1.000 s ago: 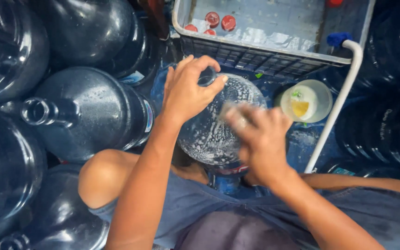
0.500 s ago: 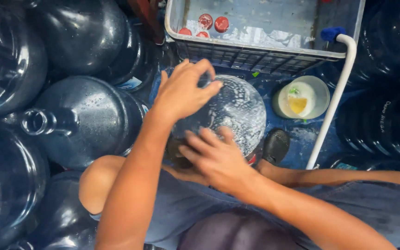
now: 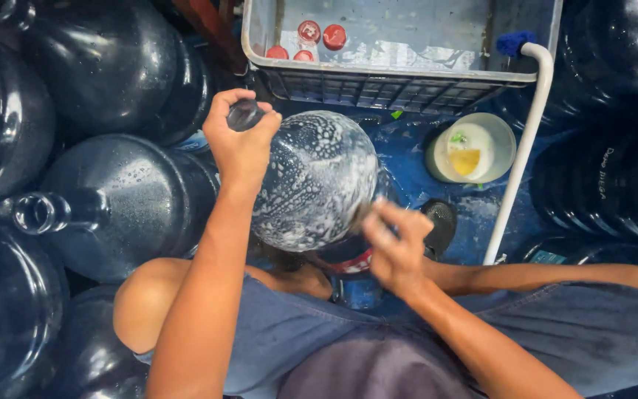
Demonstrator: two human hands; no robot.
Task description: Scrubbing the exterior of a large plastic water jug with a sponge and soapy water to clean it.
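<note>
Our left hand (image 3: 241,140) grips the neck of a soapy, dark-blue plastic water jug (image 3: 315,181); our right hand (image 3: 396,247), loosely curled and slightly blurred, rubs its slippery-looking lower side.

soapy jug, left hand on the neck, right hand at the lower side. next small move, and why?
Probably sweep the right hand up across the soapy jug. The left hand grips its neck, so the jug is steadied, and the right hand sits only at the lower edge; most of the sudsy wall lies above it.
</note>
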